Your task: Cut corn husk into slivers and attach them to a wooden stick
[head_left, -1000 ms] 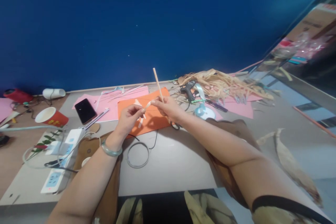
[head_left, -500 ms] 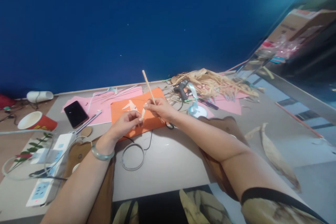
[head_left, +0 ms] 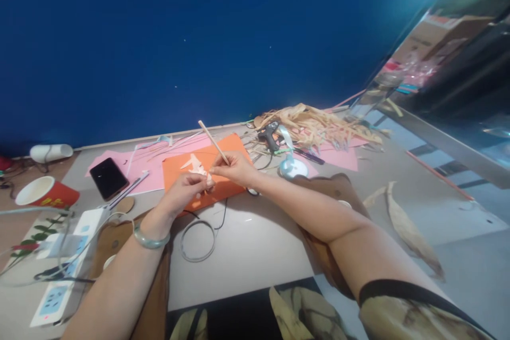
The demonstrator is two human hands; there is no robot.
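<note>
My right hand (head_left: 235, 168) grips a thin wooden stick (head_left: 213, 141) that slants up and to the left. My left hand (head_left: 187, 189), with a pale green bangle (head_left: 149, 239) on the wrist, pinches a small pale strip (head_left: 209, 176) that meets the stick's lower end between the two hands. Both hands hover over an orange paper sheet (head_left: 231, 146) that carries pale cut pieces (head_left: 192, 163). Whether the strip is stuck to the stick is hidden by my fingers.
A black phone (head_left: 108, 177) lies on pink paper (head_left: 159, 156). A red paper cup (head_left: 45, 194) and a white power strip (head_left: 67, 257) sit left. A wire coil (head_left: 198, 240) lies near. A glue gun (head_left: 270, 135), ribbon roll (head_left: 292, 167) and dried husks (head_left: 319, 125) lie right.
The stick has tilted further left and sunk lower. Both hands have come down closer to the orange sheet, and the left fingers now meet the right hand. The view has shifted a little.
</note>
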